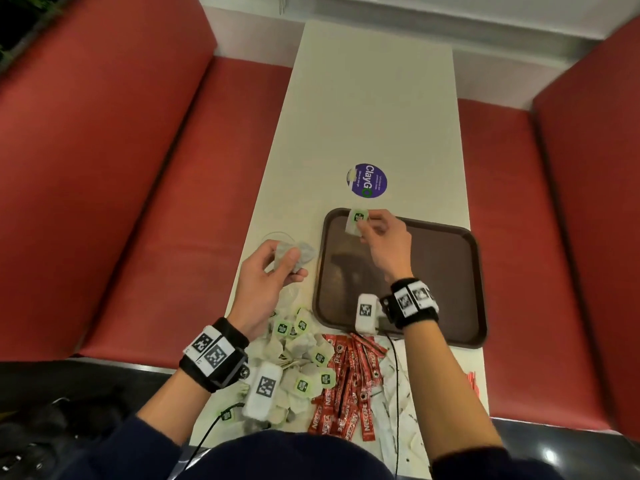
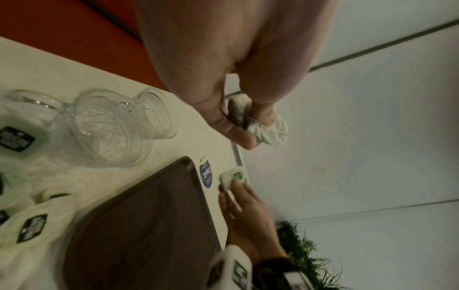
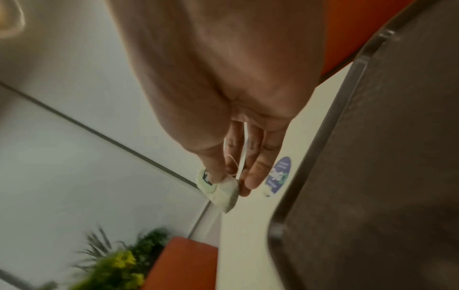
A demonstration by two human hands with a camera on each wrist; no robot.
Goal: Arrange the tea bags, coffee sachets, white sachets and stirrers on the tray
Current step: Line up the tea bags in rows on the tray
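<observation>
My right hand [image 1: 384, 242] pinches a tea bag [image 1: 356, 220] over the bare tray's [image 1: 446, 271] far corner; my left hand [image 1: 266, 282] grips more bags [image 1: 301, 256]. Next, I judge: lay it flat.

I am seeing a white tea bag with a green tag [image 1: 356, 220] hanging pinched between my right thumb and fingertips [image 3: 218, 176], over the far left corner of the brown tray [image 1: 446, 271]. More soft white tea bags [image 1: 298, 258] are sitting bunched between my left thumb and fingers. The tea bag pile [image 1: 298, 358], red coffee sachets [image 1: 349, 382] and white sachets [image 1: 391, 403] are lying behind my fingers, near my wrists.
</observation>
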